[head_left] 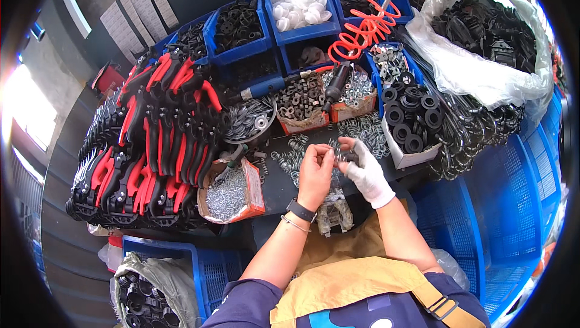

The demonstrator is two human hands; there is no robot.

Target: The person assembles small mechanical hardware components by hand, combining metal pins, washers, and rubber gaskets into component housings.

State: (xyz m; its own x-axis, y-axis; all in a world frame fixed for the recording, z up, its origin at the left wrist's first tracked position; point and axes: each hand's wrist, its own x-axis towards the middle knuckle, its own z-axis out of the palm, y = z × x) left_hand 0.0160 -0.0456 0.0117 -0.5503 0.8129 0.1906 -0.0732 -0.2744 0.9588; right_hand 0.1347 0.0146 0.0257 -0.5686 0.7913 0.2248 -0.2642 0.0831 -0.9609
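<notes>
Hands are meeting at the centre of the frame over a dark worktop (275, 186): the bare left hand (315, 174) is pinching a small metal part (334, 154) with curled fingers, and the white-gloved right hand (366, 174) is closing narrowly on a small dark piece (351, 157) just beside it. Left of them a cardboard box of screws (229, 198) is sitting near stacked red-and-black tools (154, 140). Farther up, blue bins (284, 35), an orange coiled hose (368, 22) and a plastic bag of black parts (483, 38) are filling the top of the frame.
</notes>
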